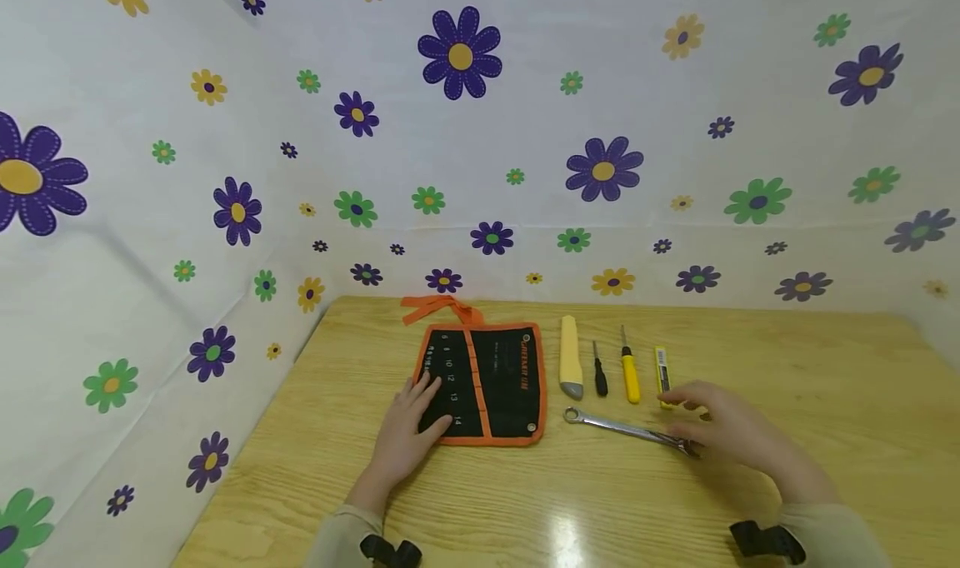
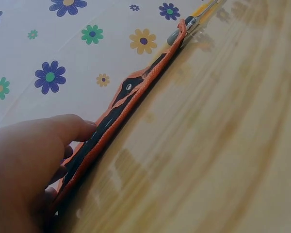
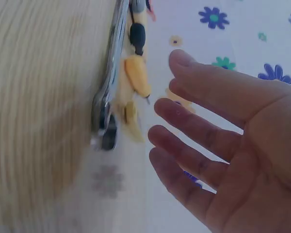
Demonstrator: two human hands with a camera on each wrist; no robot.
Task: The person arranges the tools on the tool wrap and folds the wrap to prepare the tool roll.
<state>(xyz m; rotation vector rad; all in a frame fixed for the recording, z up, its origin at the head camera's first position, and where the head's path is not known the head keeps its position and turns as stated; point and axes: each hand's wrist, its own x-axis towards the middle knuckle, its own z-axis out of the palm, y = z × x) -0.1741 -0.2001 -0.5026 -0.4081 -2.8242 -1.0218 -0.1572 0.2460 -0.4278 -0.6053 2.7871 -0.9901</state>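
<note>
A black tool pouch (image 1: pixel 510 385) with orange edging and printed sizes lies flat on the table. My left hand (image 1: pixel 407 430) rests on its left side, fingers spread over the fabric; the left wrist view shows the thumb (image 2: pixel 75 127) at the pouch's edge. A chrome combination wrench (image 1: pixel 626 426) lies right of the pouch, its ring end toward it. Over the wrench's open end hovers my right hand (image 1: pixel 723 426), fingers apart and loosely bent. In the right wrist view nothing is between those fingers, and the wrench (image 3: pixel 109 73) is a short way off.
Behind the wrench, in a row, lie a yellow utility knife (image 1: pixel 570 356), a small black screwdriver (image 1: pixel 600 376), a yellow screwdriver (image 1: pixel 630 372) and a narrow yellow case (image 1: pixel 662 372). An orange tie strap (image 1: pixel 442 306) trails behind the pouch. A flowered cloth (image 1: pixel 525 135) borders the table.
</note>
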